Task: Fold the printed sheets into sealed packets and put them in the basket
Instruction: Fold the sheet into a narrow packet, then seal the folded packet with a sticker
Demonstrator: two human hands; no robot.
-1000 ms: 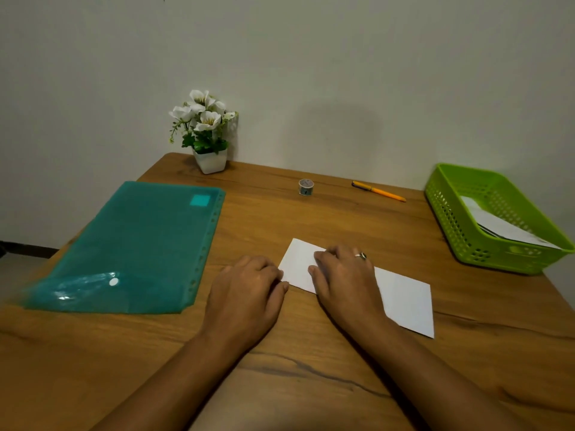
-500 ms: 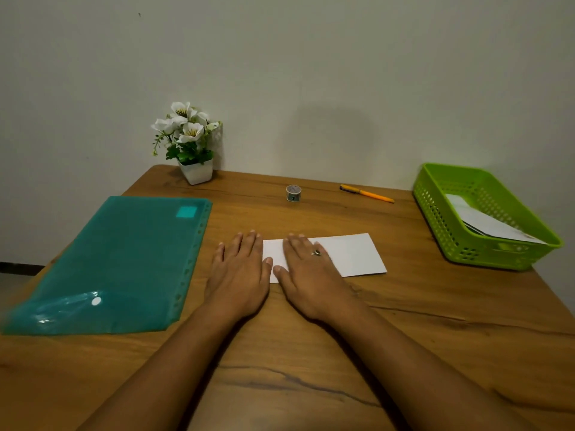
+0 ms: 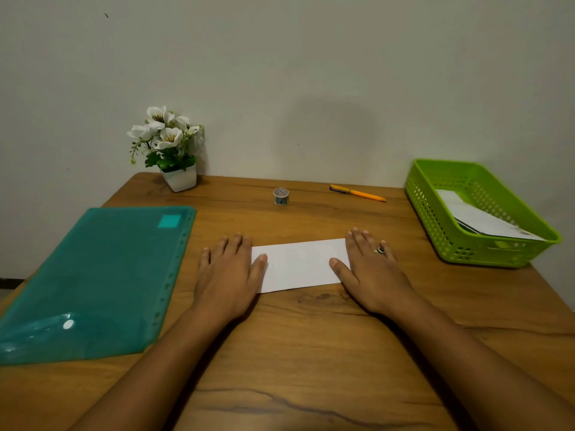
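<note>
Folded sheet between hands, long axis left-right, parallel to table's near edge; left hand, right hand flat, pressing ends.

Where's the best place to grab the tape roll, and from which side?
Pinch the tape roll across its curved outer wall, coming from above and the near side. It seems to sit flat on one face with bare table all round, so both sides of the wall look free.
</note>
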